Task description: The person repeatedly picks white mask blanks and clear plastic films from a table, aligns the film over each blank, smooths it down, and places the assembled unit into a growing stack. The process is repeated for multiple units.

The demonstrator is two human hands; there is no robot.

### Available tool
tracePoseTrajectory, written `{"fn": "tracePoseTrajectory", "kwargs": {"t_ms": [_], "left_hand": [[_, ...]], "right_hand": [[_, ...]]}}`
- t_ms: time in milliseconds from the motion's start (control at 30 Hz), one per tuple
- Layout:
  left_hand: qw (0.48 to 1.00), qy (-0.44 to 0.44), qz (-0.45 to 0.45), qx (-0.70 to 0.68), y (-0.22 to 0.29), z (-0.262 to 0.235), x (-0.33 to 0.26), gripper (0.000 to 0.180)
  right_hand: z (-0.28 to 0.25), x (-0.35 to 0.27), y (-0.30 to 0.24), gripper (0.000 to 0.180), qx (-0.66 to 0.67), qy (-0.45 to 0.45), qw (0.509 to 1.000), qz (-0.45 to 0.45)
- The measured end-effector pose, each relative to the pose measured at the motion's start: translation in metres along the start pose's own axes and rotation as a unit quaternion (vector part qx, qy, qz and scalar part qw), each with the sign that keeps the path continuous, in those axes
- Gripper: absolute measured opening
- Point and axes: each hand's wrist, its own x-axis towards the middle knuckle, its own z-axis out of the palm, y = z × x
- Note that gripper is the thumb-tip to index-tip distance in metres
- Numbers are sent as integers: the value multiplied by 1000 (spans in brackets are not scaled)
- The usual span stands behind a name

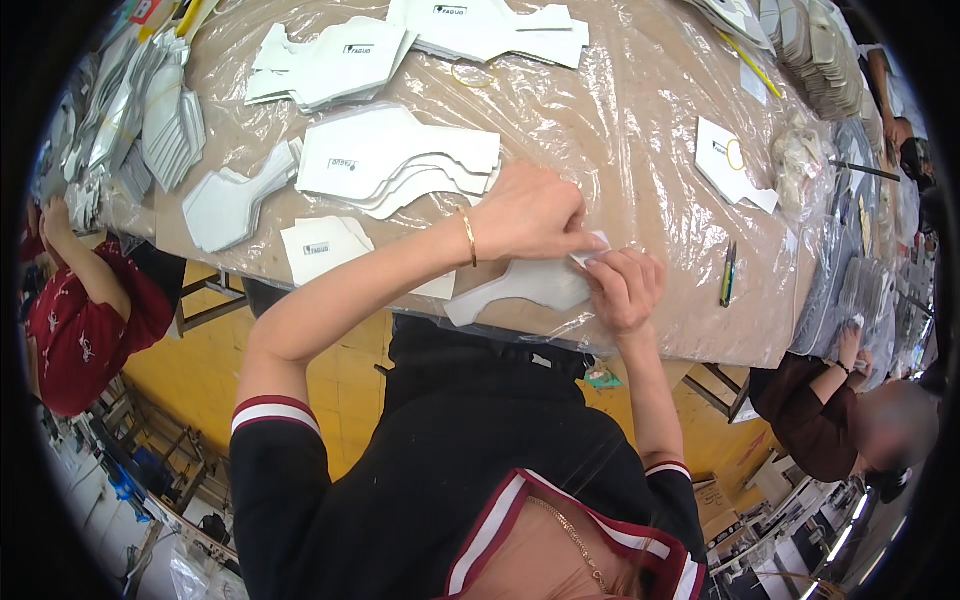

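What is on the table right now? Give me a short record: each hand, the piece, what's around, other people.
Left hand: at the right end of a curved white piece, exact grip unclear
Right hand: pinching that same end
Piece position: near the table's front edge
Table: brown, under clear plastic
Beyond left forearm: stack of white pieces
Right side: small dark pointed tool
Other people: one left, one right

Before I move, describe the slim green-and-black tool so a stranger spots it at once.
Start with the plastic-covered brown tabletop. Right of the bare right hand, lower in view than the flat white piece bearing a yellow loop, lies the slim green-and-black tool. Its narrow, dark body sets it apart from that broad pale piece.
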Motion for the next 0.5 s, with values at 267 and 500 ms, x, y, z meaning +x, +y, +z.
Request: {"fn": "tracePoseTrajectory", "kwargs": {"t_ms": [267, 500], "left_hand": [[998, 47, 25, 42, -2, 16, 1, 30], [997, 75, 6, 31, -1, 19, 4, 31]], "right_hand": [[2, -8, -6, 27, -4, 8, 997, -83], [-1, -10, -6, 30, -4, 2, 991, -130]]}}
